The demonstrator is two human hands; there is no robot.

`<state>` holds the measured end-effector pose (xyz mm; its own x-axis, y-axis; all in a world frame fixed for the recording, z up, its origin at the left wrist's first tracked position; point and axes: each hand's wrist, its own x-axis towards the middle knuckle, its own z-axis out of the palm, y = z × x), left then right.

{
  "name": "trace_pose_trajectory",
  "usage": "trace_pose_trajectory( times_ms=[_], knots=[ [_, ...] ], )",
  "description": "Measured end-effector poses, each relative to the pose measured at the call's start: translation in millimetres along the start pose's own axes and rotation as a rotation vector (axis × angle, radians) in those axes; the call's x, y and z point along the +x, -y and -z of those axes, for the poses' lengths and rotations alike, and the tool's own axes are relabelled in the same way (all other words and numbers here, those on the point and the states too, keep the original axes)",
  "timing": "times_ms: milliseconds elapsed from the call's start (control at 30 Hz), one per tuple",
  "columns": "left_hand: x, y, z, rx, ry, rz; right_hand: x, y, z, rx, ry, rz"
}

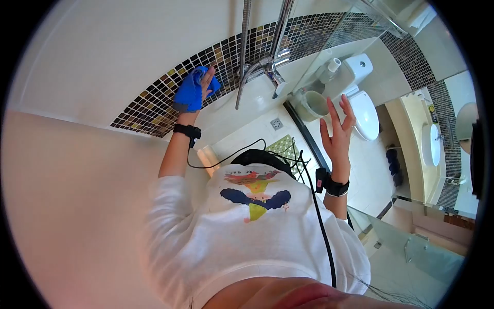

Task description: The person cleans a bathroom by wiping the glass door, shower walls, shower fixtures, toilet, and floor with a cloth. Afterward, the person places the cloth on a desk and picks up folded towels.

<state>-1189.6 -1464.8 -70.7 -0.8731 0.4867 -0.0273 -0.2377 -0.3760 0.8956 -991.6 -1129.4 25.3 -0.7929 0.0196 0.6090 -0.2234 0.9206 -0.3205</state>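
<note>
A blue cloth (190, 91) lies against the mosaic tile band (164, 88) on the wall, under my left hand (206, 85). The fingers of that hand press the cloth to the tiles, with part of it bunched beside them. My right hand (338, 131) is raised in the air at the right, fingers spread, holding nothing. Behind it stand the toilet and a bucket. Both wrists wear black bands, and a black cable hangs across the white shirt (257, 237).
The shower mixer (267, 67) with its metal hose juts from the wall just right of the cloth. A bucket (313, 105), a toilet (364, 116), a green mat (283, 149), a glass door (411, 252) and a washbasin (431, 145) are also in view.
</note>
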Motion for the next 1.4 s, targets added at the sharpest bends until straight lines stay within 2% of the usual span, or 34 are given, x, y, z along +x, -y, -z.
trace_pose_trajectory(
  times_ms=[100, 233, 267, 333, 367, 400, 467, 500, 600, 667, 733, 767, 800, 867, 900, 933, 1000, 1033, 1133, 1200, 1233, 1267, 1333, 1367, 1400],
  knots=[
    [-5, -3, 3, 0.065, 0.028, -0.046, -2, -11, 1, -0.038, 0.014, -0.001],
    [9, -12, 3, 3.16, -0.46, -0.597, 10, -36, -1, -0.032, -0.002, 0.01],
    [12, -19, 1, 3.18, -0.465, -0.576, 16, -44, -3, -0.023, 0.004, 0.002],
    [12, -44, -25, 2.671, -0.64, -0.683, 30, -60, -6, 0.038, -0.009, 0.019],
    [23, -47, -19, 2.543, -0.744, -0.716, 38, -70, -7, 0.017, 0.004, 0.043],
    [25, -56, -28, 2.557, -0.758, -0.697, 46, -79, -7, -0.005, 0.015, 0.069],
    [35, -78, -54, 2.415, -0.92, -0.891, 62, -100, -9, 0.043, 0.011, 0.092],
    [39, -80, -55, 2.427, -0.945, -0.88, 71, -110, -10, 0.073, 0.004, 0.106],
    [44, -84, -52, 2.352, -1.013, -1.266, 95, -142, -19, 0.173, -0.051, 0.154],
    [48, -84, -61, 2.28, -1.084, -1.312, 109, -155, -21, 0.239, -0.039, 0.181],
    [50, -84, -79, 1.868, -1.256, -1.236, 120, -166, -25, 0.293, -0.015, 0.207],
    [54, -83, -94, 1.564, -1.239, -1.343, 124, -171, -29, 0.319, 0.03, 0.261],
    [59, -83, -113, 1.566, -1.258, -1.344, 130, -174, -33, 0.342, 0.069, 0.314],
    [61, -80, -153, 0.462, -1.138, -1.482, 142, -173, -34, 0.452, 0.095, 0.348],
    [51, -76, -179, 0.005, -0.94, -1.323, 147, -173, -35, 0.535, 0.165, 0.378],
    [43, -63, -185, 0.008, -0.953, -1.328, 152, -172, -35, 0.618, 0.239, 0.408],
    [27, -32, -188, -0.572, -0.346, -1.221, 163, -168, -35, 0.654, 0.279, 0.452],
    [23, -22, -200, -0.572, -0.363, -1.231, 169, -165, -37, 0.729, 0.293, 0.481],
    [34, 11, -255, -0.512, -0.341, -0.97, 178, -148, -42, 0.864, 0.336, 0.543],
    [47, 26, -286, -0.477, -0.317, -0.789, 171, -137, -51, 1.507, 0.816, 0.005],
    [49, 31, -295, -0.463, -0.302, -0.694, 167, -137, -61, 1.624, 0.985, -0.017],
    [50, 34, -301, -0.47, -0.312, -0.696, 161, -136, -67, 1.621, 0.997, -0.02],
    [54, 37, -309, -0.586, -0.287, -0.634, 152, -130, -70, 1.679, 1.33, -0.235],
    [55, 38, -308, -0.616, -0.28, -0.604, 150, -126, -65, 1.535, 1.273, -0.258],
    [50, 37, -310, -0.613, -0.293, -0.586, 153, -130, -68, 1.535, 1.273, -0.257]
  ],
)
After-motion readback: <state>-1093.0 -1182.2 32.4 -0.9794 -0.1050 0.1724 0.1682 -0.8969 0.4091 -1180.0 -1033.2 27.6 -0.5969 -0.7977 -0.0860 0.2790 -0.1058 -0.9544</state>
